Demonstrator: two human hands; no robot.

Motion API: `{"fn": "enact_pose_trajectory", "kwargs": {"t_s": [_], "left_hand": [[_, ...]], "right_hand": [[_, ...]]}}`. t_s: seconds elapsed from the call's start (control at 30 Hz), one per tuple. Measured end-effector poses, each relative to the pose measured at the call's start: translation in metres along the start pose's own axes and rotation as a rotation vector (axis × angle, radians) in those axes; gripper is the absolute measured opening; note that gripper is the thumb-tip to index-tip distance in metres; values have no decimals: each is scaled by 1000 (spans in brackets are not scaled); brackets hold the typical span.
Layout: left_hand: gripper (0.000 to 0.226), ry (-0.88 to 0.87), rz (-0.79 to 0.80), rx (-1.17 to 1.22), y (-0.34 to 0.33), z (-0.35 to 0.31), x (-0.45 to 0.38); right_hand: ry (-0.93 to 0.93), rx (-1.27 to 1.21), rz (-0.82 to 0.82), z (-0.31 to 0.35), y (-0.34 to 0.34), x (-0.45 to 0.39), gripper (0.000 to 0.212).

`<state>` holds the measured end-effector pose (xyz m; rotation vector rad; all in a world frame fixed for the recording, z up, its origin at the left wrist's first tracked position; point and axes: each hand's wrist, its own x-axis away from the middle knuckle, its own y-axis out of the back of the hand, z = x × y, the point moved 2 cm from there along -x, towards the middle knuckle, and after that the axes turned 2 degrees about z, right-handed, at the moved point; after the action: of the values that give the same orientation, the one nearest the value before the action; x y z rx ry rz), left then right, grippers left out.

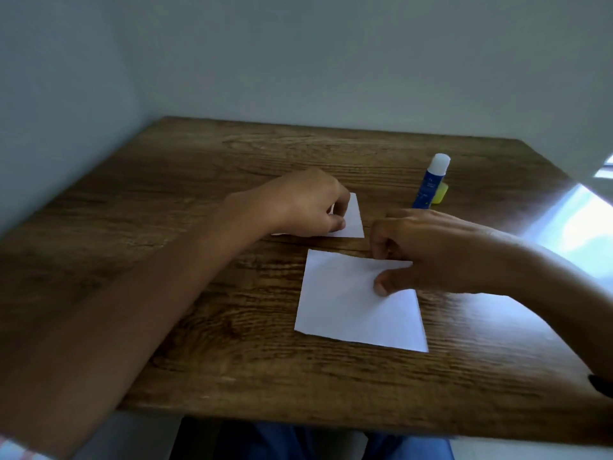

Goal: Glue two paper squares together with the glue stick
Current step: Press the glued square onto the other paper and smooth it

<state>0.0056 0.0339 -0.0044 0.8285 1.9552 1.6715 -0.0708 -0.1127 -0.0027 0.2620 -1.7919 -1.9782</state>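
Surface: wood table (232, 376), grey walls.
Near square (351, 313): your right hand (441, 254) pinches its far edge.
Far square (350, 217): your left hand (308, 200) pinches it.
Glue stick (431, 184): upright, uncapped, just beyond right hand; right is nearer.

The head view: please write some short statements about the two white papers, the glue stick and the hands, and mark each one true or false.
1. The blue glue stick with a white cap stands upright on the brown wooden table. True.
2. The right hand holds the glue stick. False: its fingers pinch the far edge of the nearer white paper square; the glue stick stands untouched behind it.
3. The left hand is on the farther white paper square. True.
4. The two paper squares are stacked. False: they lie apart, with bare table between them.
5. A small yellow object lies beside the glue stick. True.
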Motion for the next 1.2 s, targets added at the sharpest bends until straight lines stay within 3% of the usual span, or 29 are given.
{"fn": "enact_pose_trajectory", "kwargs": {"t_s": [0.17, 0.27, 0.33, 0.43, 0.5, 0.57, 0.67, 0.77, 0.93, 1.07, 1.13, 1.2], "left_hand": [[14, -48, 7, 68, 2, -9, 2], [17, -68, 106, 220, 5, -11, 6], [20, -49, 174, 433, 9, -11, 10], [29, -7, 66, 587, 20, -2, 12], [36, 3, 7, 502, 28, 10, 13], [39, -23, 72, 363, 28, 20, 15], [39, -40, 194, 82, 19, 28, 16], [41, -68, 233, 56, 11, 26, 15], [36, -150, 279, 226, 7, 29, 27], [15, -126, 23, 669, 21, 35, 38], [29, -95, 7, 805, 24, 36, 40], [30, -130, 69, 785, 20, 32, 42]], "right_hand": [[0, -119, 5, -1, 2, -3, 25], [-5, -453, 8, -6, 13, 1, 22], [-7, -673, -125, -13, 24, 5, 30], [-29, -813, -368, -22, 33, 5, 31], [-58, -852, -453, -20, 30, 1, 27], [-92, -916, -475, -19, 25, -2, 25], [-104, -1143, -386, -22, 22, -3, 27], [-86, -1350, -233, -24, 23, -1, 28], [-100, -1263, -159, -19, 16, -6, 18], [-112, -1254, -364, -18, 12, -13, 15], [-94, -1226, -471, -15, 11, -16, 21], [-49, -1227, -557, -10, 12, -20, 22]]}}
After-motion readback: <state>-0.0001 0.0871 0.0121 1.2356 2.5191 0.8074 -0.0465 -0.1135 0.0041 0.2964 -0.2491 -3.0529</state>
